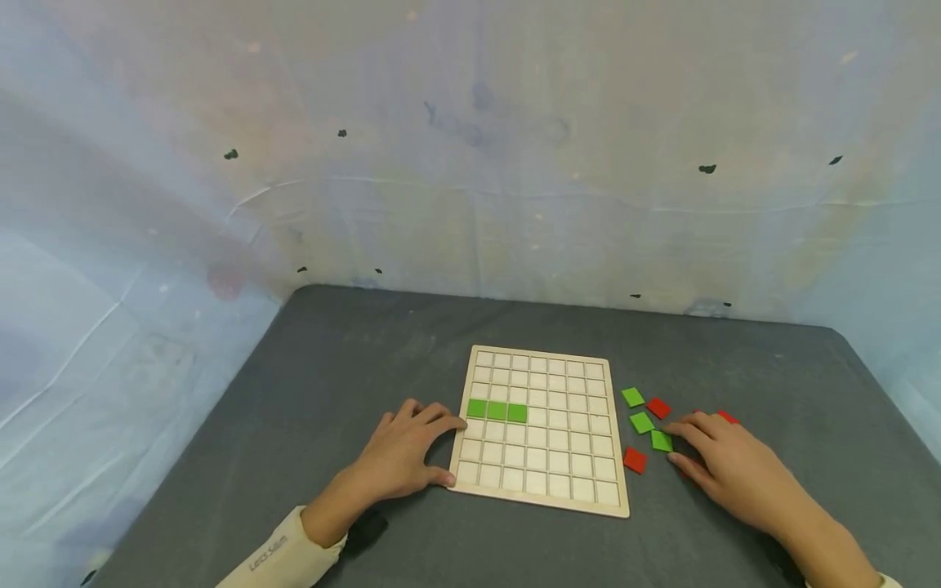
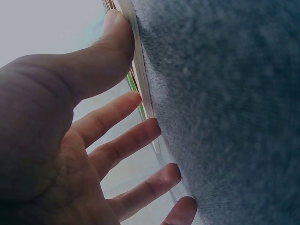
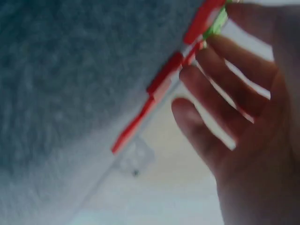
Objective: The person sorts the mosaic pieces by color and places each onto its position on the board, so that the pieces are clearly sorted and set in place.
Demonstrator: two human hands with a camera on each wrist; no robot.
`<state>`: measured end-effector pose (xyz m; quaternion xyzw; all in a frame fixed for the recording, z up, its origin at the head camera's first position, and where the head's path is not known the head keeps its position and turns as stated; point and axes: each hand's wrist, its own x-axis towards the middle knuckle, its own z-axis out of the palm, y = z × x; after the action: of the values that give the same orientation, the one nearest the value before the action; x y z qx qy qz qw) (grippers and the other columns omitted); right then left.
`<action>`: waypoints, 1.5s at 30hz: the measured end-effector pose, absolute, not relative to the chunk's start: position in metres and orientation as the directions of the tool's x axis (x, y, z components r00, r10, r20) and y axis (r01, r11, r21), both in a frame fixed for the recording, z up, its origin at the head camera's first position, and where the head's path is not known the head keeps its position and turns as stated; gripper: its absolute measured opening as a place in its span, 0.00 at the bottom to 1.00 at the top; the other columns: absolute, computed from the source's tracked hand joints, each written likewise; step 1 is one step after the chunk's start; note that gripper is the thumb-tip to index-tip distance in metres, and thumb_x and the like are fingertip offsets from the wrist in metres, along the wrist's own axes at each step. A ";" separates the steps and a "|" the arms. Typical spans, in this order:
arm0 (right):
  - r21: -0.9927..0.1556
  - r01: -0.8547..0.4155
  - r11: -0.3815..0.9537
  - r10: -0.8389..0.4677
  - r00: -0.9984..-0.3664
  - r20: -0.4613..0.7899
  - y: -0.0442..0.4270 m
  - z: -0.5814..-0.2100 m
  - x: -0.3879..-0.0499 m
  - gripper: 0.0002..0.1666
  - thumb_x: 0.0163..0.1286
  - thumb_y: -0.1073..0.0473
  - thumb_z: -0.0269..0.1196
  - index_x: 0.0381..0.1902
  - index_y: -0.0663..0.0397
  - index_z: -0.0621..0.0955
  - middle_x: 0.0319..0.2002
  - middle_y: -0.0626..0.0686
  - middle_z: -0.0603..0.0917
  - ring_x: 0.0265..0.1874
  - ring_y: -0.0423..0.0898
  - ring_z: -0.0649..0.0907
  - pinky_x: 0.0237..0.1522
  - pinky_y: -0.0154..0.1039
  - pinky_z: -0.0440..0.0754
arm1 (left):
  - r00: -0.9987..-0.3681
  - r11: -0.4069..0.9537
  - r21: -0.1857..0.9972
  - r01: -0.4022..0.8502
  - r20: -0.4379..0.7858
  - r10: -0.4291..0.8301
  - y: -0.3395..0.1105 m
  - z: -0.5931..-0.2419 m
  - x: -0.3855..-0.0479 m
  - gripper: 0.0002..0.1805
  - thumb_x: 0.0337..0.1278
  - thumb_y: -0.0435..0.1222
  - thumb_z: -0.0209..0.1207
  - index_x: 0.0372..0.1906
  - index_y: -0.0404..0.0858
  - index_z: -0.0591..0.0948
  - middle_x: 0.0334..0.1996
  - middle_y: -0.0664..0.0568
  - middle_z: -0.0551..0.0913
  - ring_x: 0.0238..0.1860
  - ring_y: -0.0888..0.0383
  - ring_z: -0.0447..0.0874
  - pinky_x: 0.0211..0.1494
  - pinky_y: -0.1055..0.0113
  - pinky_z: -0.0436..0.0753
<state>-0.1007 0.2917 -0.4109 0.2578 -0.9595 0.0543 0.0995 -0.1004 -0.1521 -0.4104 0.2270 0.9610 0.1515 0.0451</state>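
Observation:
A pale wooden grid board (image 1: 547, 456) lies flat on the dark table, with three green tiles (image 1: 497, 410) side by side in one row at its left. My left hand (image 1: 400, 453) rests at the board's left edge, fingers spread; in the left wrist view its thumb (image 2: 117, 33) and fingertips touch the board edge (image 2: 138, 61). To the right of the board, my right hand (image 1: 735, 469) is at a loose green tile (image 1: 661, 441), thumb and forefinger on either side of it and apart. Fingers partly cover some red tiles (image 1: 728, 417) behind that hand.
Loose green tiles (image 1: 641, 422) and red tiles (image 1: 635, 460) lie scattered between the board and my right hand. The dark cloth-covered table (image 1: 353, 351) ends at the back against a pale hanging sheet (image 1: 515, 163).

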 end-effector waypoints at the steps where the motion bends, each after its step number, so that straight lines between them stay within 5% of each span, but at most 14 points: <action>1: -0.054 -0.500 0.864 -0.477 -0.849 0.228 0.291 -0.412 -0.099 0.22 0.60 0.49 0.73 0.52 0.45 0.84 0.45 0.44 0.82 0.41 0.44 0.82 0.43 0.50 0.82 | -0.893 0.851 0.310 0.423 -0.018 0.451 -0.152 -0.411 -0.100 0.38 0.39 0.55 0.75 0.63 0.58 0.77 0.60 0.59 0.76 0.54 0.52 0.69 0.46 0.52 0.69; 14: -0.101 -0.454 0.885 -0.429 -0.881 0.200 0.288 -0.415 -0.087 0.27 0.64 0.47 0.70 0.58 0.49 0.81 0.53 0.53 0.82 0.50 0.56 0.83 0.50 0.57 0.80 | -0.890 0.843 0.329 0.425 -0.020 0.456 -0.146 -0.417 -0.099 0.38 0.41 0.55 0.74 0.64 0.57 0.77 0.60 0.59 0.76 0.56 0.51 0.70 0.48 0.50 0.70; 28: -0.095 -0.482 0.871 -0.445 -0.856 0.264 0.286 -0.418 -0.088 0.22 0.59 0.55 0.74 0.52 0.46 0.83 0.48 0.47 0.83 0.44 0.47 0.84 0.45 0.51 0.82 | -0.884 0.840 0.323 0.436 -0.021 0.467 -0.147 -0.412 -0.100 0.38 0.41 0.54 0.74 0.64 0.57 0.77 0.60 0.59 0.76 0.57 0.50 0.70 0.48 0.47 0.71; 45: -0.090 -0.479 0.873 -0.446 -0.860 0.247 0.282 -0.419 -0.092 0.21 0.58 0.54 0.74 0.50 0.46 0.85 0.45 0.45 0.83 0.40 0.44 0.83 0.42 0.49 0.82 | -0.891 0.848 0.321 0.423 -0.027 0.454 -0.152 -0.409 -0.100 0.39 0.40 0.54 0.75 0.64 0.57 0.77 0.60 0.59 0.76 0.56 0.51 0.70 0.48 0.48 0.70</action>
<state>-0.0925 0.2822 -0.4188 0.2406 -0.9615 0.0745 0.1099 -0.1002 -0.1519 -0.4095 0.2283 0.9598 0.1549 0.0510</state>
